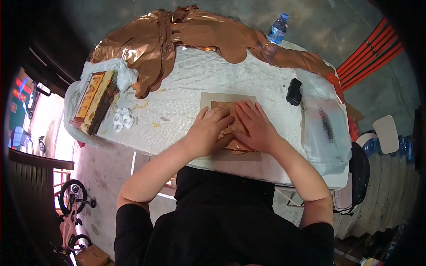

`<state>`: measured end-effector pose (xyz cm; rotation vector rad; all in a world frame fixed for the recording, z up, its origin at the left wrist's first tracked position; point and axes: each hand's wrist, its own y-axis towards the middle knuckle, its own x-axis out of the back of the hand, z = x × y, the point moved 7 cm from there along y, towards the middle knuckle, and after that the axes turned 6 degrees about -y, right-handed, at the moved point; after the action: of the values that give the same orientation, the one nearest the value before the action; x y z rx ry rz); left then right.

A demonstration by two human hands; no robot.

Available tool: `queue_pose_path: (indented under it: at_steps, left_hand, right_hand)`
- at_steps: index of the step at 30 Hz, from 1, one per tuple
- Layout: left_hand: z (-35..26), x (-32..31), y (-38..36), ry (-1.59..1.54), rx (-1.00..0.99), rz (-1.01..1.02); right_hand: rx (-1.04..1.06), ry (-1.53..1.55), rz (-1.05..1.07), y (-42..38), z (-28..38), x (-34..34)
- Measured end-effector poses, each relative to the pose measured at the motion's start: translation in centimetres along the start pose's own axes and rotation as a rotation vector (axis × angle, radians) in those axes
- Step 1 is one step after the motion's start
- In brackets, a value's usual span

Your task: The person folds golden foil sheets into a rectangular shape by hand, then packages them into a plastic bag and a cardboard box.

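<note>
My left hand rests on a copper-coloured foil piece, with its fingers a little bent and its thumb apart. My right hand lies flat over the right side of the same piece, fingers stretched out. Both hands press down close together, so much of the piece is hidden beneath them. Under the foil is a greyish-brown cardboard sheet, lying flat near the table's front edge.
Crumpled copper foil sheets spread along the back of the white-covered table. A water bottle stands at the back right. Around lie a black case, clear plastic bags, white rolls and a box.
</note>
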<state>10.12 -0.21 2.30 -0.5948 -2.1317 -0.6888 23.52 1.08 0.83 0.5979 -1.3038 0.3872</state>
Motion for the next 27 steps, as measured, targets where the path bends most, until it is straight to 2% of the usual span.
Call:
queue_pose_path:
  at_steps: [6, 9, 14, 20, 24, 27]
  left_hand:
    - [0.2, -0.5, -0.2, 0.167, 0.042, 0.039]
    - [1.4, -0.4, -0.4, 0.256, 0.134, 0.142]
    - [2.2, -0.5, -0.6, 0.263, 0.093, 0.152]
    - [2.1, -0.4, -0.6, 0.251, 0.094, 0.167]
    - [1.7, 0.2, -0.5, 0.19, 0.06, 0.137]
    - [-0.8, 1.2, -0.5, 0.115, -0.062, 0.093]
  right_hand:
    - [0.016, -0.02, -0.013, -0.4, -0.2, -0.5]
    - [0.006, -0.035, -0.001, -0.3, 0.0, -0.3]
    - [-0.01, -0.029, -0.003, -0.8, -0.9, -0.7]
    - [0.043, -0.088, 0.101, -1.4, -0.6, -0.7]
    - [0.051, -0.056, 0.052, -1.6, -0.7, -1.1]
    - [0.045, -0.063, 0.044, -1.5, -0.8, -1.0]
